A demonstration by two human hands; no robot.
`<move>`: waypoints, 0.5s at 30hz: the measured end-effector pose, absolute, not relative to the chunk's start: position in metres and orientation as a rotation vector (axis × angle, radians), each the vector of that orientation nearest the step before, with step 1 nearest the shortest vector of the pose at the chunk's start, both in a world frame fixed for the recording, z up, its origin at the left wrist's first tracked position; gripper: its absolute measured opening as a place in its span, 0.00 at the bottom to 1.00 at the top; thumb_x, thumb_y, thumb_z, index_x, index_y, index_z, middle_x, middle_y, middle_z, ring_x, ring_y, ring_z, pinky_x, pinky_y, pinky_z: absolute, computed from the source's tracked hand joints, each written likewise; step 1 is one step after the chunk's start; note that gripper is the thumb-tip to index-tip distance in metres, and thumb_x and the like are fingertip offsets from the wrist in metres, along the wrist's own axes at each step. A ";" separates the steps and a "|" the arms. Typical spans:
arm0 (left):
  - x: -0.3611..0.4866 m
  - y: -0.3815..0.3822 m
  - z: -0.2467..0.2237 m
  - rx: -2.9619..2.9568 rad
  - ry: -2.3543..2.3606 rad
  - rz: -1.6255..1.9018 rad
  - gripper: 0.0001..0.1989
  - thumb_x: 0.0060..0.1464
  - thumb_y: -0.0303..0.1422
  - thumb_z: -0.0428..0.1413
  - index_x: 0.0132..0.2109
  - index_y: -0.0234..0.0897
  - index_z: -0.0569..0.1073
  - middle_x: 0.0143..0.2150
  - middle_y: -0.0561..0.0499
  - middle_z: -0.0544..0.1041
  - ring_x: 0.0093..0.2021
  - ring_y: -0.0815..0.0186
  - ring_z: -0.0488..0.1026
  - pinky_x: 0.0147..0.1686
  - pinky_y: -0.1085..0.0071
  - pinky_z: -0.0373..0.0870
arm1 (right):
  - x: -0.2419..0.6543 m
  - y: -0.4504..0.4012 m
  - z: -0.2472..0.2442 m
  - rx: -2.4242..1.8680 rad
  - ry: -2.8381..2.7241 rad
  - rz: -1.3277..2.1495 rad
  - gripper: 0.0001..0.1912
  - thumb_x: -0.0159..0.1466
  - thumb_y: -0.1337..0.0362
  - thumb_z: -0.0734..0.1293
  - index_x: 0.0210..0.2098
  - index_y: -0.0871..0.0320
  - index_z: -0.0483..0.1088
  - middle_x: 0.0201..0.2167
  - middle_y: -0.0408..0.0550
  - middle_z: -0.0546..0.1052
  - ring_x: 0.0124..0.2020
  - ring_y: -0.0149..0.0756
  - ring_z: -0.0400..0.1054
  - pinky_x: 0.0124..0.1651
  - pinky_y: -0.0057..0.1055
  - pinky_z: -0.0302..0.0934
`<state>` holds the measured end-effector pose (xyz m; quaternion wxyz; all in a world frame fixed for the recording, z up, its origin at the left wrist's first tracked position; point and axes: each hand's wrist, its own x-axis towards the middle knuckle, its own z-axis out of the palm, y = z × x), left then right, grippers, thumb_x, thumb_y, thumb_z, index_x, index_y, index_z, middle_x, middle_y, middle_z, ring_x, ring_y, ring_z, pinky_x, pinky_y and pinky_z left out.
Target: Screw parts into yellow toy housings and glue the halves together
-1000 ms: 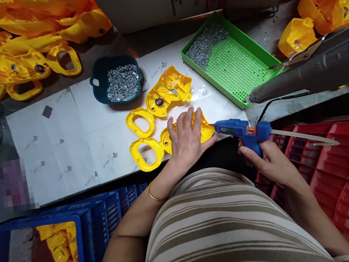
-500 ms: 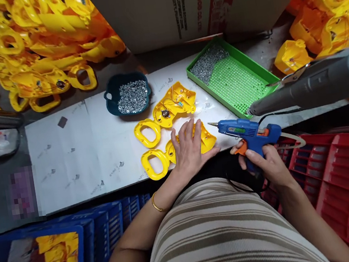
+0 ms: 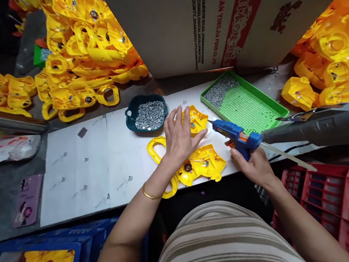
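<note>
My left hand point(image 3: 180, 136) lies over the farther yellow plastic shell point(image 3: 197, 118), fingers spread, covering its middle; whether it presses on the shell I cannot tell. Nearer to me, a second yellow plastic shell point(image 3: 212, 163) rests hollow side up, showing a round dark part, thin wires and a small board. Both shells have a loop-shaped handle at the left. My right hand point(image 3: 255, 165) is closed round the grip of a blue hot glue gun point(image 3: 230, 130). Its nozzle points left, close to the right end of the farther shell. A glue stick point(image 3: 288, 157) sticks out of its back.
A dark teal bowl point(image 3: 130, 124) and a green tray point(image 3: 247, 89) hold small metal screws. Yellow shells point(image 3: 74, 95) pile up at left and right. A cardboard box point(image 3: 172, 30) stands behind. A grey tool point(image 3: 318, 127), a phone point(image 3: 29, 201) and a red crate point(image 3: 342, 202) lie around.
My left hand has gone from the nearer shell to the farther one, uncovering the nearer shell's inside. The glue gun's nozzle has moved up to the farther shell. The view has also shifted.
</note>
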<state>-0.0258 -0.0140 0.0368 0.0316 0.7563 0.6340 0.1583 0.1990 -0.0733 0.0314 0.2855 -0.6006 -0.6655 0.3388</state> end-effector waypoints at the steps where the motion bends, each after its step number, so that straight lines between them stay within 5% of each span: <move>1: -0.025 -0.006 0.036 2.343 1.932 0.462 0.40 0.56 0.54 0.53 0.66 0.33 0.55 0.66 0.32 0.59 0.66 0.44 0.53 0.62 0.49 0.51 | 0.197 -0.069 0.032 -1.588 -1.787 0.897 0.19 0.63 0.53 0.61 0.44 0.60 0.73 0.39 0.56 0.80 0.41 0.48 0.74 0.48 0.44 0.67; 10: -0.027 0.009 0.034 2.356 1.757 0.321 0.43 0.52 0.50 0.58 0.66 0.27 0.55 0.63 0.32 0.64 0.61 0.46 0.61 0.60 0.53 0.58 | 0.195 -0.050 0.027 -1.662 -1.812 0.920 0.22 0.64 0.48 0.59 0.37 0.60 0.75 0.22 0.49 0.76 0.23 0.40 0.68 0.32 0.36 0.64; 15: -0.036 0.005 0.036 2.332 1.700 0.277 0.44 0.53 0.50 0.58 0.67 0.28 0.53 0.64 0.33 0.62 0.61 0.47 0.61 0.60 0.55 0.60 | 0.198 -0.053 0.027 -1.659 -1.808 1.007 0.22 0.64 0.49 0.59 0.38 0.60 0.74 0.23 0.50 0.76 0.24 0.39 0.69 0.30 0.34 0.62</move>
